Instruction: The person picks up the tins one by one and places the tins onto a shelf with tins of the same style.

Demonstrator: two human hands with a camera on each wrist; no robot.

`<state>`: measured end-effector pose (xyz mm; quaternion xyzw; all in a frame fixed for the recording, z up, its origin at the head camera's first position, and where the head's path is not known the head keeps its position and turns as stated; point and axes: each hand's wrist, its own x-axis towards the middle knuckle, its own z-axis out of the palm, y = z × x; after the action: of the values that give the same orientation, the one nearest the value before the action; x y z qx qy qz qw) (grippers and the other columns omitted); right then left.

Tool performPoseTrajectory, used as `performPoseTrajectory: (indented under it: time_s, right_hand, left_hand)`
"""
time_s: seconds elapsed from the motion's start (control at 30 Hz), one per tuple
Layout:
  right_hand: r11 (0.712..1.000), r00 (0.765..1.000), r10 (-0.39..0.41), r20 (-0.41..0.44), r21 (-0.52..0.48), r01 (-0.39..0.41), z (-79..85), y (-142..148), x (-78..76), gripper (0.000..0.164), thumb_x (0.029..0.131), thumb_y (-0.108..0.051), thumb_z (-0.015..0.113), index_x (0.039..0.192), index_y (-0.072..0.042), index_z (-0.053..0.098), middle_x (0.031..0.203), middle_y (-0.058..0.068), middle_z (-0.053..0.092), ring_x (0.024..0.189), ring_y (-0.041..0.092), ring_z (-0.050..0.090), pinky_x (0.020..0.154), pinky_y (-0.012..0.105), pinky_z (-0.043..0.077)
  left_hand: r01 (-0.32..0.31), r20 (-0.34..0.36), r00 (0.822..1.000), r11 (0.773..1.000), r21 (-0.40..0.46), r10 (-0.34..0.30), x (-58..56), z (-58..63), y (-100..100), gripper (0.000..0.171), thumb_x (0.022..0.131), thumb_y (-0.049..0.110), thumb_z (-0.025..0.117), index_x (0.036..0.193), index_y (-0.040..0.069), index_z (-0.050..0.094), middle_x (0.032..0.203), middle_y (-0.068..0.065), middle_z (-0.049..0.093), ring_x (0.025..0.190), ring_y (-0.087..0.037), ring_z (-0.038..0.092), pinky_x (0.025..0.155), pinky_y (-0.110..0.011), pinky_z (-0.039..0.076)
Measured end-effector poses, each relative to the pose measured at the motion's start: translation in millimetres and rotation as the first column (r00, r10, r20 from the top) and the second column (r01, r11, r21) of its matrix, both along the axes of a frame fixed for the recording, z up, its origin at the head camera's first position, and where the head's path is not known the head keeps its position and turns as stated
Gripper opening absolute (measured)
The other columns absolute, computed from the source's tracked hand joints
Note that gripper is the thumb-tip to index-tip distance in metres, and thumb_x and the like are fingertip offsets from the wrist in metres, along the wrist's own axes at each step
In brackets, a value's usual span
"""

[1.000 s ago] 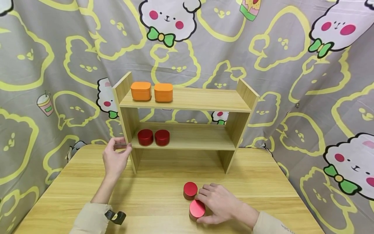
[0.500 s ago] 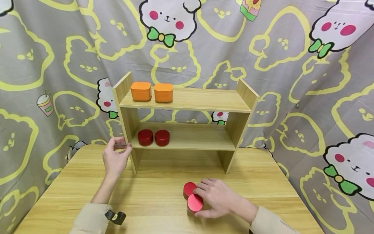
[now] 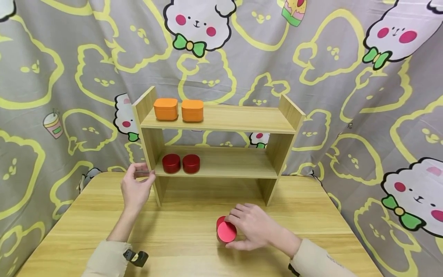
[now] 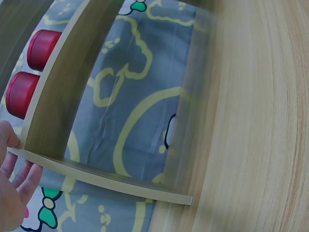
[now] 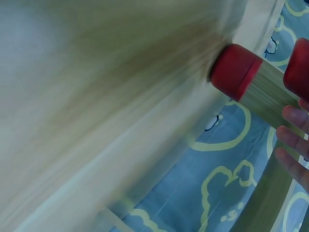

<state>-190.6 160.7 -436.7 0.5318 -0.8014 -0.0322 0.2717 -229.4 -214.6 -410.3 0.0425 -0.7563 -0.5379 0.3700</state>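
My right hand [image 3: 254, 227] grips a round red tin [image 3: 227, 232] by its sides, raised off the table. In the head view it overlaps a second red tin [image 5: 235, 72] and hides most of it. The right wrist view shows that second tin standing on the table, apart from the held one. On the left, my left hand [image 3: 136, 188] pinches the front edge of the wooden shelf's [image 3: 216, 177] left side panel between thumb and fingers. Two more red tins [image 3: 171, 164] stand side by side at the left of the middle board.
Two orange boxes [image 3: 166, 109] with rounded corners sit at the left of the top board. The shelf stands towards the back of the wooden table [image 3: 187, 242]. A patterned grey curtain [image 3: 263, 50] hangs behind and at both sides.
My right hand has lifted the nearer red tin and carried it forward and slightly left, over towards the other one. The left hand has stayed at the shelf's side panel.
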Motion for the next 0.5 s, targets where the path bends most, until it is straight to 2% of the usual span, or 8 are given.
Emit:
performPoseTrajectory:
  time_s: [0.2,0.5]
  right_hand:
    - [1.000,1.000,-0.008,-0.018,-0.003,0.008,9.5,-5.2,-3.5,0.062,0.084,-0.079,0.063,0.107,-0.023,0.071,0.092,-0.012,0.069,0.083,0.009,0.064,0.068,0.026,0.057]
    - [0.999,1.000,-0.020,-0.017,-0.049,0.019,20.6,-9.2,-9.6,0.060,0.084,-0.078,0.066,0.106,-0.023,0.071,0.092,-0.012,0.069,0.084,0.009,0.064,0.066,0.025,0.054]
  left_hand:
    - [0.002,0.006,1.000,1.000,-0.002,-0.002,0.0,-0.6,-0.5,0.023,0.088,-0.004,0.072,0.111,-0.002,0.068,0.092,0.017,0.062,0.078,0.013,0.062,0.070,-0.002,0.057]
    - [0.007,0.001,1.000,1.000,-0.005,-0.007,0.6,-0.2,-0.5,0.024,0.087,-0.005,0.072,0.111,-0.003,0.068,0.090,0.024,0.061,0.078,0.013,0.062,0.070,-0.002,0.057]
